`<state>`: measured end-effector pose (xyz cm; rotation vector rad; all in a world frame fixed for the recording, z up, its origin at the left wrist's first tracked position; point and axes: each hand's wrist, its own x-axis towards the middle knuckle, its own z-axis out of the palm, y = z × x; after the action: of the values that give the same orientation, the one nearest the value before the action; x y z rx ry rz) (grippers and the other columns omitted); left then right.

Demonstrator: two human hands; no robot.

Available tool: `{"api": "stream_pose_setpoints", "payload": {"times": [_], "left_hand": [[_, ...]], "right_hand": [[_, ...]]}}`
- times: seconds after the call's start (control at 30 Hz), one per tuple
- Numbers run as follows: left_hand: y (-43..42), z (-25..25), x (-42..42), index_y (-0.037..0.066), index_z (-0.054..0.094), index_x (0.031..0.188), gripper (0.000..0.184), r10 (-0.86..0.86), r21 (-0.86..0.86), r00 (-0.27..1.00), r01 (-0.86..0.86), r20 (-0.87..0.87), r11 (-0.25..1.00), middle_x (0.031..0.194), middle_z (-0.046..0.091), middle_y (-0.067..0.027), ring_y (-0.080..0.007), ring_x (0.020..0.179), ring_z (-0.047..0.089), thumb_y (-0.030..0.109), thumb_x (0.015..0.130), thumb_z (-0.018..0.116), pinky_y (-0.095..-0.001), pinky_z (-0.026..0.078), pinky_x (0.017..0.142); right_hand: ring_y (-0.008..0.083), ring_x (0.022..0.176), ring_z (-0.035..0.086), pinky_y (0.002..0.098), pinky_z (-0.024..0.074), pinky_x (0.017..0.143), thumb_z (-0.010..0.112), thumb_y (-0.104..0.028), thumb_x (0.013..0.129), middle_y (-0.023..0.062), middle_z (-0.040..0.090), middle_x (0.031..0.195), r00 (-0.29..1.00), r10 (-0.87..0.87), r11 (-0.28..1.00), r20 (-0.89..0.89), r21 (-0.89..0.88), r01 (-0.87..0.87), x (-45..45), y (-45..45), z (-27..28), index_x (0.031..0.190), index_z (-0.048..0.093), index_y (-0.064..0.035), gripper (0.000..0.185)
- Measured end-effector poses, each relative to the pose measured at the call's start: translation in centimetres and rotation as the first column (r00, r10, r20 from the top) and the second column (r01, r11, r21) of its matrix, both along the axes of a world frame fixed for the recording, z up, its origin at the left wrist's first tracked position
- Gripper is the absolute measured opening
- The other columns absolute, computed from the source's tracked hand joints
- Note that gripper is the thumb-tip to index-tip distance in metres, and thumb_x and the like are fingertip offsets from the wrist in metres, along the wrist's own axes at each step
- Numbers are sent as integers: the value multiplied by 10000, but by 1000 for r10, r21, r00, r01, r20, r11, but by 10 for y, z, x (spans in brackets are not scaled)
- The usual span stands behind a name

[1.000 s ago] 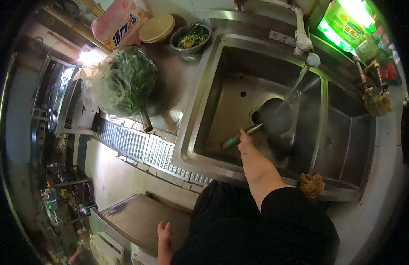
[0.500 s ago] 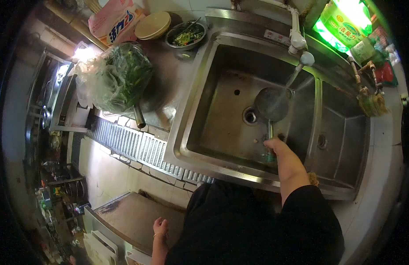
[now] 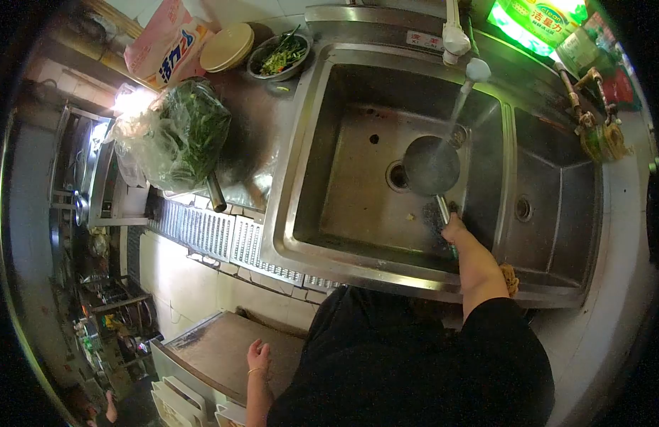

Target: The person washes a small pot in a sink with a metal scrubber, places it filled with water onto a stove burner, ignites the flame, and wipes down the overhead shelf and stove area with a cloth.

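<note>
My right hand (image 3: 454, 230) is closed around the handle of a round grey metal utensil (image 3: 431, 166), whose handle ends in green below my fist. I cannot tell whether it is a ladle or a strainer. It is inside the left basin of the steel sink (image 3: 358, 267), with its round head next to the drain (image 3: 397, 175). Water runs from the white tap (image 3: 478, 70) onto the head. My left hand (image 3: 258, 355) hangs low at my side, above a brown-topped counter (image 3: 215, 349). Its fingers are loosely bent and apart, holding nothing.
Left of the sink are a plastic bag of leafy greens (image 3: 176, 132), a metal bowl of chopped greens (image 3: 279, 55), stacked pale round lids or plates (image 3: 226, 47) and a pink packet (image 3: 168, 46). A green bag (image 3: 539, 25) stands behind the taps. Another person's hand (image 3: 111, 407) shows at lower left.
My right hand and the utensil have shifted slightly to the right within the basin, and the handle now slants. Water still runs onto the head. The view has moved a little.
</note>
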<state>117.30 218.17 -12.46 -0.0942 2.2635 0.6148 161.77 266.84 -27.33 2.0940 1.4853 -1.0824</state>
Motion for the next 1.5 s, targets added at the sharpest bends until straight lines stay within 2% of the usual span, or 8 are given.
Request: {"api": "stream_pose_setpoints", "payload": {"times": [0.17,0.47,0.77,1.17,1.27,1.33,1.37,1.5], "left_hand": [[-34,-32,-10,37,494,1245,449,-35,53,998,32,57,998,963,628,-92,-171,790,597,151,834,635,-286,483,658],[-34,-26,8,50,494,1244,446,12,23,999,-13,46,1000,942,625,-85,-161,769,585,134,830,636,-290,478,624],[-36,-27,1,62,497,1235,437,12,67,997,-17,82,998,840,592,-49,-121,663,527,122,825,636,-246,422,532],[-44,-55,-32,61,468,1237,461,-26,139,993,10,117,990,804,574,-63,-145,596,529,123,813,638,-283,436,474],[-56,-64,-37,61,470,1231,465,3,151,987,-27,158,988,819,581,-68,-163,633,554,129,807,648,-301,444,465],[-60,-69,-38,64,476,1225,458,19,138,983,-45,181,989,833,585,-70,-173,656,566,135,807,650,-309,446,464],[-63,-70,-37,68,479,1221,452,20,124,984,-42,178,991,841,586,-72,-177,662,568,140,809,648,-310,446,463],[-72,-78,-33,90,492,1219,433,82,184,973,-123,216,975,872,586,-78,-177,665,569,170,820,640,-312,454,469]], "right_hand": [[360,1147,520,445,425,952,524,-53,815,211,512,1252,995,81,995,60,58,-84,-1,-2,7,1351,313,-59,576],[359,1119,542,434,433,926,472,-101,864,217,560,1183,982,127,985,137,103,-142,-13,-7,36,1284,381,-59,432],[348,1101,555,464,451,894,562,-168,840,199,571,1175,980,103,976,172,173,-133,-16,-21,47,1259,408,-66,458],[278,964,619,372,469,836,626,-262,782,166,638,1022,983,117,962,-139,263,-77,-3,-2,65,1087,606,-41,377],[267,936,627,355,473,832,620,-234,776,158,650,992,957,217,905,-190,406,-124,-4,45,84,1073,621,-32,359],[274,917,631,357,476,833,612,-208,780,153,659,961,914,231,744,-335,666,56,-4,81,100,1048,633,-27,324],[336,992,599,415,466,853,571,-227,796,199,628,1048,929,246,595,-277,800,80,-16,87,144,1061,622,-46,325],[354,1031,555,431,465,857,566,-211,803,153,568,1138,946,318,294,-66,955,-32,-43,131,259,1127,574,-109,339]]}}
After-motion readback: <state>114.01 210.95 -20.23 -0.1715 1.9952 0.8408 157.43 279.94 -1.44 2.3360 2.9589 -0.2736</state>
